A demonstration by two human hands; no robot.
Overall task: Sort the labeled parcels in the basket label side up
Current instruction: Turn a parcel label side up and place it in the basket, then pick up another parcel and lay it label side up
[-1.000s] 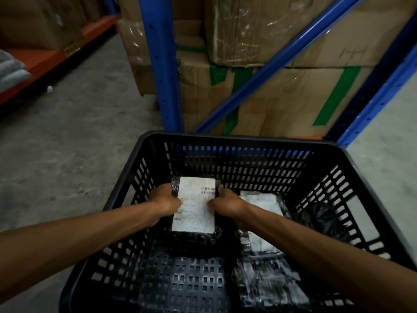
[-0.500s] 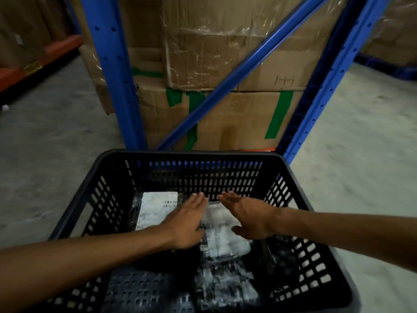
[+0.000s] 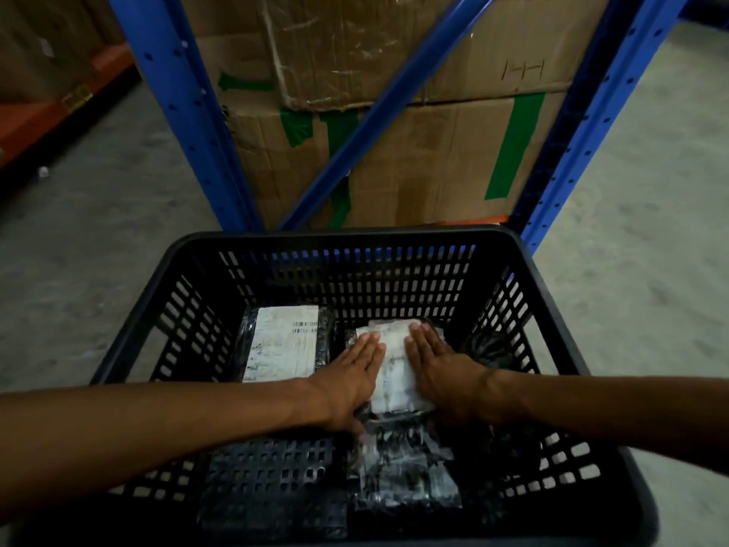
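A black slatted basket [image 3: 347, 236] stands in front of me. In its far left corner lies a black parcel with its white barcoded label [image 3: 285, 343] facing up. Beside it on the right, a second parcel [image 3: 394, 367] also shows a white label. My left hand [image 3: 351, 379] and my right hand [image 3: 438, 369] lie flat, palms down, on either side of that label, fingers extended. Below them a third parcel [image 3: 406, 473] in black glossy wrap lies near the front, its label unclear.
Behind the basket rises a blue steel rack [image 3: 177, 96] with a diagonal brace, holding taped cardboard boxes [image 3: 414, 163]. A dark crumpled wrap [image 3: 489, 349] lies at the basket's right wall. Grey concrete floor [image 3: 79, 246] spreads on both sides; an orange shelf beam [image 3: 47, 116] runs far left.
Both hands let go of the left parcel, which now lies label up in the far left corner. They moved right and settled flat onto the second parcel. The view swung right.
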